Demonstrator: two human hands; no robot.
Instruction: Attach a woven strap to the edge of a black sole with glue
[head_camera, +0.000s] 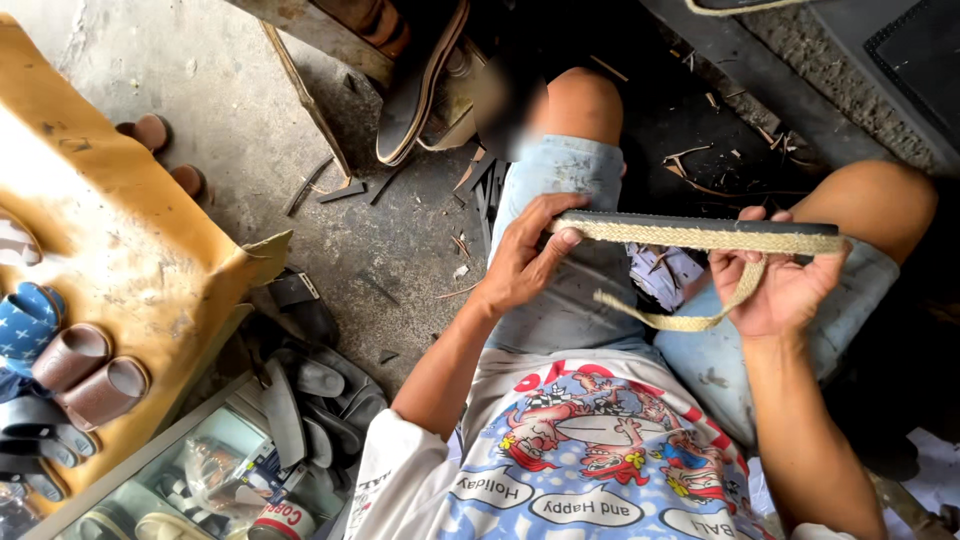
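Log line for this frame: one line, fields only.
left hand: pinches sole end | right hand: holds other end | shoe sole: dark, edge-on | woven braid: tan, along edge, loose end hanging

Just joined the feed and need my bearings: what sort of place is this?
Probably a small shoemaker's or sandal repair workshop. Both hands hold a dark sole edged with woven braid; finished sandals lie on a tan sheet, and offcuts litter the concrete floor.

I see brown slippers (88, 375) on a yellow-brown sheet (120, 230) at left, dark sandals (310, 400) piled below it, scraps (345, 190) scattered over grey concrete floor (230, 100).
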